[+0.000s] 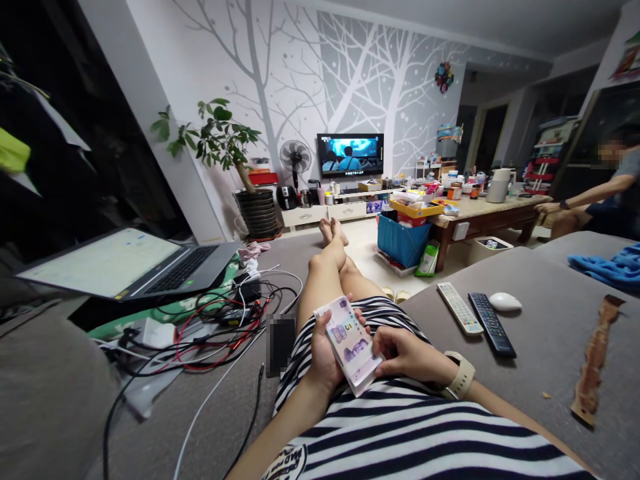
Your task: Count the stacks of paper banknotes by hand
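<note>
A stack of purple-and-white 5 banknotes [346,337] lies tilted above my lap, over a black-and-white striped garment [400,433]. My left hand [326,353] is wrapped round the stack from below, its thumb on the left edge and its fingertips showing at the right side. At the lower right edge of the stack, my right hand [407,355] is closed, with thumb and forefinger pinching the notes' edge. How many notes are between those fingers is hidden. A pale watch [460,375] is on my right wrist.
To the left, an open laptop [185,267] sits beside tangled cables [235,327]. Right of my legs lie a white remote [459,308], a black remote [491,325], a mouse [505,302] and a brown strip [595,367]. Another person [613,187] sits near the cluttered table [520,208].
</note>
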Available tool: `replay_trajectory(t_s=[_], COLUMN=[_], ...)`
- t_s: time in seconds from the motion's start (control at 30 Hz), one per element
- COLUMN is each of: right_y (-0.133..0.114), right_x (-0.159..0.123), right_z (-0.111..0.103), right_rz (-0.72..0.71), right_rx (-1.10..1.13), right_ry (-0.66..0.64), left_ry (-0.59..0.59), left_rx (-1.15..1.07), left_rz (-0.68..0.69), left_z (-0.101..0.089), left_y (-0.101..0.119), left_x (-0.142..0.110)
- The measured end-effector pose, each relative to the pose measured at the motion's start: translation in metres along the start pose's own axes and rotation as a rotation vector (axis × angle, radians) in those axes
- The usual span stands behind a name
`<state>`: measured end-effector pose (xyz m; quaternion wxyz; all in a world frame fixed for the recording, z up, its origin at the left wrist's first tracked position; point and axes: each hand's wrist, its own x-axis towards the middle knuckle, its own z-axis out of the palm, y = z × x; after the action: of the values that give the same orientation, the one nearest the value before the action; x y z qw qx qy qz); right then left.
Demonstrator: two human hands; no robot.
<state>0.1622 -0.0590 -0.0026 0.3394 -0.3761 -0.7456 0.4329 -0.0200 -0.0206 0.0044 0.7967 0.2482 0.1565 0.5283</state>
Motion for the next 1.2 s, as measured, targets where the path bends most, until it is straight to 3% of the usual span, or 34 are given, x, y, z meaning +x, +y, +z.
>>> replay_trajectory(t_s=[0.63,0.87,1.03,1.2], right_y=[-0.001,0.006,-0.003,-0.007], right_x=[0.000,0.021,0.038,0.036], right_z=[-0.001,-0.002,0.006,0.013], right_rz=[-0.002,0.046,0.104,0.145], right_rx=[0.033,0.121,0.224,0.438], right_ry=[-0.019,0.133,0.062,-0.044], left_ry=[-0.039,-0.036,-0.006,-0.005], left_rx=[-0.001,0.015,0.004,-0.002], left_rz=[-0.017,0.047,0.067,0.068], left_z=[0.002,0.012,0.017,0.017], left_y=[-0.001,-0.002,-0.002,0.000], left_x=[-0.002,-0.008,-0.009,-0.010])
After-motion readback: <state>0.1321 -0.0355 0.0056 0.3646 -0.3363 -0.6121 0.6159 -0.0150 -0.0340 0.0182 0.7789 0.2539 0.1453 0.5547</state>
